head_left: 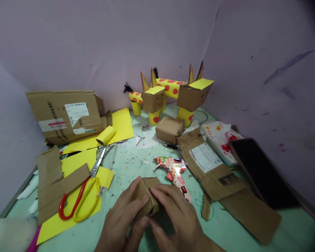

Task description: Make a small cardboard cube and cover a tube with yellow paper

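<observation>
Between my two hands, low in the middle of the head view, is a small brown cardboard box [150,182]. My left hand [124,213] grips its left side, fingers along the panel and thumb at the near edge. On the opposite side, my right hand [177,213] presses its fingertips to the box's top and right edge. The underside of the box is hidden by my hands. Just beyond my right hand lies a patterned glue gun [174,169], its nozzle pointing left. Scissors [94,171] with red and yellow handles rest open on yellow paper to the left.
Two cardboard-headed animal figures [196,96] with spotted yellow bodies stand at the back, near a closed cardboard block [170,128]. A flattened carton [68,115] leans on the wall at left. Torn cardboard [212,168], a tissue pack [220,140] and a dark phone [262,171] lie right.
</observation>
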Available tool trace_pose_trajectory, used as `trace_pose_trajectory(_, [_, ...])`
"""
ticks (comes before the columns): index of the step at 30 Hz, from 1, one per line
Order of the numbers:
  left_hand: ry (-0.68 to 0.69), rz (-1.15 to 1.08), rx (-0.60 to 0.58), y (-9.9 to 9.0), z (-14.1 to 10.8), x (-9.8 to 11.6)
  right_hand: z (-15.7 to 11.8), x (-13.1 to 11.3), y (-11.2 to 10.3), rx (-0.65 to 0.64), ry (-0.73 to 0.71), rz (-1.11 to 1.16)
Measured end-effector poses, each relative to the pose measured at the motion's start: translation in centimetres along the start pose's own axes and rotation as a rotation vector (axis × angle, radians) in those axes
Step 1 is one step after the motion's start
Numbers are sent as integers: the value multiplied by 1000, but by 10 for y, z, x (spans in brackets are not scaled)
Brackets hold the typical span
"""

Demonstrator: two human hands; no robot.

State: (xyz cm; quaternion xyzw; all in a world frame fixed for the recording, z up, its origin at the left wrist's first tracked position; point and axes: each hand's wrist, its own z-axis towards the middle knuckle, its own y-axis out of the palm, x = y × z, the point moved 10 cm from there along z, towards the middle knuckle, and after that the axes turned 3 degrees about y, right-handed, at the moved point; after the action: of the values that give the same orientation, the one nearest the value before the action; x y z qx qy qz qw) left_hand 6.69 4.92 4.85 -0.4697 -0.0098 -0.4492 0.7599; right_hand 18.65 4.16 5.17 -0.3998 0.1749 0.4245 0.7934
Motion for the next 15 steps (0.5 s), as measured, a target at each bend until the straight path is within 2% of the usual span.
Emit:
trace_pose_trajectory(3, [-6,-6,0,1,-1,0,-3,4,0,8,49,23])
trace_pose_trajectory(9, [-11,-10,-15,2,-2,-2,-15,18,17,-112,166,-10])
trace_pose_trajectory(15, [-53,-6,-95,7,-2,-8,-13,13,22,-114,92,-13])
